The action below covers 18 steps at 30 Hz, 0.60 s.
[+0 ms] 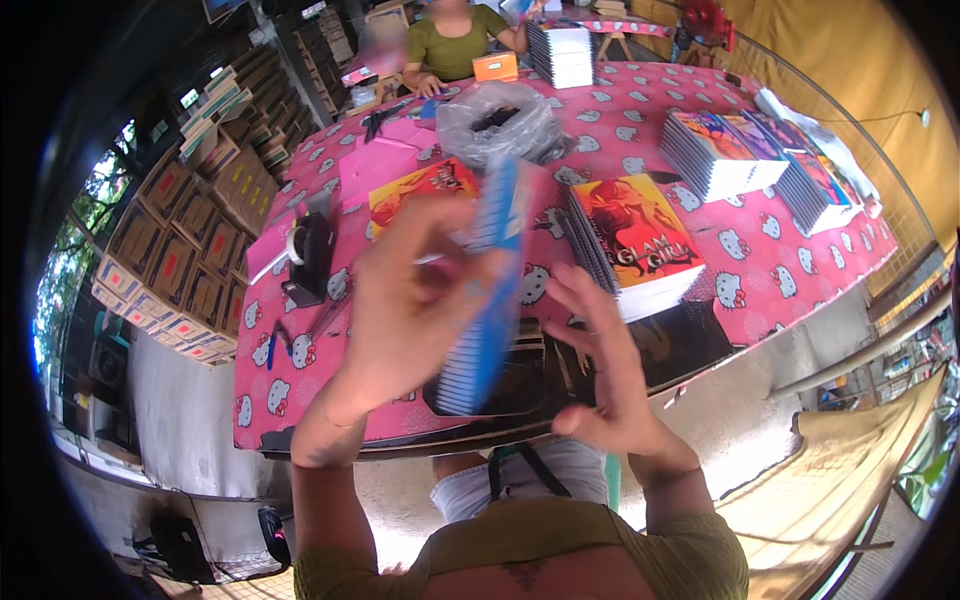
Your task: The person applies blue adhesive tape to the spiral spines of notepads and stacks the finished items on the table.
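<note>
My left hand [405,300] grips a blue spiral-bound notebook [492,330], held on edge above the near side of the table and smeared by motion. To its right, my right hand [622,385] is raised with fingers apart and nothing in them. Just beyond that hand sits a stack of spiral notebooks [640,235] with red and yellow illustrated covers. Behind my left hand lies another notebook [425,185] with a similar red and yellow cover, partly hidden.
A pink patterned cloth [780,285] covers the table. On it are a tape dispenser [312,255], a clear plastic bag [500,120], pink sheets [380,160] and more notebook stacks [715,150]. Cardboard boxes [185,240] stand left. Across the table is a person in green [455,50].
</note>
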Motion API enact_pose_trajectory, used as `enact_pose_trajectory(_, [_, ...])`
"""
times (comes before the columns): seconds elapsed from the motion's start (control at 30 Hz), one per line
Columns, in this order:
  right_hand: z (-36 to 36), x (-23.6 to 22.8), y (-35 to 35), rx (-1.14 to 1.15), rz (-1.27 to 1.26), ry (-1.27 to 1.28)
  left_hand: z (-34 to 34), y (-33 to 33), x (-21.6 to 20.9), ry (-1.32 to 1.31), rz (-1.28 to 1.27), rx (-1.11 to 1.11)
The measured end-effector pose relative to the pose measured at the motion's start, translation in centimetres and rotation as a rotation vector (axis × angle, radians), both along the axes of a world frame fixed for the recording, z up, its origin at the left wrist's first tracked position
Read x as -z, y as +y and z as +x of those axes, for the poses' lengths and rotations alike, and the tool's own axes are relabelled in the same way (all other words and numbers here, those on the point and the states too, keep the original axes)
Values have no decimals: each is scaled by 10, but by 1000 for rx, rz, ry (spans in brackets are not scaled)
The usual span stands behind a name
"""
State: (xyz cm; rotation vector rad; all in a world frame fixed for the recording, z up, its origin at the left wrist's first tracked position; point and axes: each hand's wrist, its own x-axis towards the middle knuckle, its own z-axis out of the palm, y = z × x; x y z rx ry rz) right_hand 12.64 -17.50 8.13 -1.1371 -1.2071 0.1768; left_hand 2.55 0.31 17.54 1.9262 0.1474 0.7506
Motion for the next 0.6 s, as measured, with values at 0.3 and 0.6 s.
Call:
enact_pose_trajectory(0.3, [185, -15, -29, -64, -11, 537, 228, 41, 41, -229, 698, 63])
enact_pose_trajectory(0.6, [219, 46, -44, 846, -717, -534, 303, 41, 160, 78, 889, -83])
